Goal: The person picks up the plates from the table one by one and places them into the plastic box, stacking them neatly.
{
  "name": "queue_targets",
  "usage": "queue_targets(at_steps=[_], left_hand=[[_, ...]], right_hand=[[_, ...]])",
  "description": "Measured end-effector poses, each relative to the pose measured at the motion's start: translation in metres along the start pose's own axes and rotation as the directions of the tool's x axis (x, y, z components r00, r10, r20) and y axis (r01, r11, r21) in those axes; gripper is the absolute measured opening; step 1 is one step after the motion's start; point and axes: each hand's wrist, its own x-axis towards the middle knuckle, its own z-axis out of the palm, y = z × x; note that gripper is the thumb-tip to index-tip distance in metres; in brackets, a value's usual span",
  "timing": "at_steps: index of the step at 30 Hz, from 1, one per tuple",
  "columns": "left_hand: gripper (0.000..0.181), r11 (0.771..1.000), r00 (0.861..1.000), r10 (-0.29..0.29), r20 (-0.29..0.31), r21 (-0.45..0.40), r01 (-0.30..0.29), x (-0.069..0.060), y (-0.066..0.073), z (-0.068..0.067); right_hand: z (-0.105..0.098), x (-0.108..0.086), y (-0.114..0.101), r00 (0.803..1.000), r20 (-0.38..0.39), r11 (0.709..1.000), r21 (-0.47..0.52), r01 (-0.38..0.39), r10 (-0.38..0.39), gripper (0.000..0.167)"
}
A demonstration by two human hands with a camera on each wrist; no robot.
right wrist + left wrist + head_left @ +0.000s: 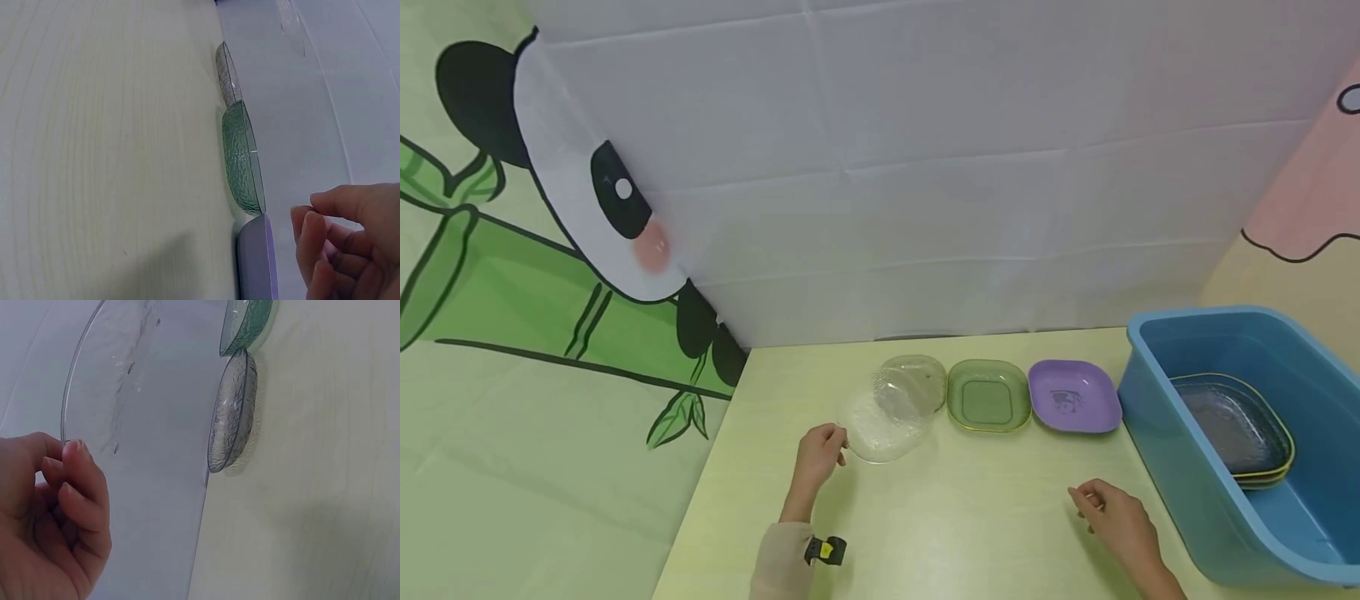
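Observation:
My left hand (822,457) pinches the rim of a clear plate (874,440) between thumb and fingers, raised over the table. In the left wrist view this clear plate (103,381) stretches up from the fingertips. Behind it, a second clear textured dish (928,375) sits on the table. A green square dish (988,400) comes after it in the row, then a purple square dish (1075,398). Nothing is in my right hand (1116,521), which hovers in front of the purple dish with fingers loosely curled. The right wrist view has the green dish (240,156) beyond it.
At the right stands a deep blue plastic tub (1217,517). Inside it lies a stack of dark, see-through square dishes (1232,425) with yellow rims. A cloth backdrop (925,208) with cartoon figures rises along the back edge of the pale wooden table (940,533).

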Motion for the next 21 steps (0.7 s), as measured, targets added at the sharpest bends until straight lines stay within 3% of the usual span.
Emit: queue_targets(at_steps=[5,9,21], left_hand=[[0.024,1.0,0.999,0.016,0.034,-0.017,-0.016,0.0,0.005,0.015],[0.025,0.999,0.994,0.038,0.099,-0.042,-0.034,-0.003,0.013,0.029],[0.024,0.986,0.96,0.166,0.227,-0.02,-0.166,-0.008,0.033,0.058]], right_hand=[[0.001,0.0,0.001,1.0,-0.002,1.0,-0.002,0.0,0.0,0.028],[0.004,0.0,0.002,1.0,0.015,1.0,0.005,-0.011,0.011,0.027],[0.011,-0.001,-0.005,1.0,0.008,0.999,0.043,-0.004,0.004,0.028]])
